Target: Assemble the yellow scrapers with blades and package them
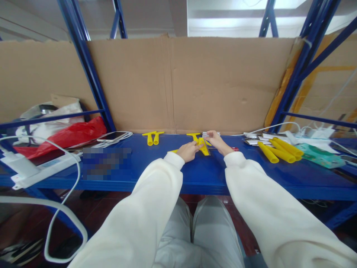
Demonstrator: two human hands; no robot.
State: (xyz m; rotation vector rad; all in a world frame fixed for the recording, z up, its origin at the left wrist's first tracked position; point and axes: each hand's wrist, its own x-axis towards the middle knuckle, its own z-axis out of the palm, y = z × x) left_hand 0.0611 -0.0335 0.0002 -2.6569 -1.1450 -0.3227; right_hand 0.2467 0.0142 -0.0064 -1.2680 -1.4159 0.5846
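My left hand point(189, 151) is closed around a yellow T-shaped scraper point(205, 147), whose wide head points right and whose handle end shows left of the hand. My right hand point(216, 142) is closed at the far right side of that head, its fingertips bent together; what they pinch is too small to make out. Thin silvery strips point(205, 134) lie just behind the right fingers. Another yellow T-shaped scraper point(192, 134) rests behind my left hand. A small red object point(235, 149) lies beside the right wrist.
Two yellow T-shaped scrapers point(153, 137) stand further left on the blue table point(156, 173). Several yellow handles point(280, 150) are piled at right, near a green plastic bag point(320, 155). A white power strip point(46, 171), cables and a red bag point(69, 137) occupy the left. A cardboard panel point(178, 85) closes the back.
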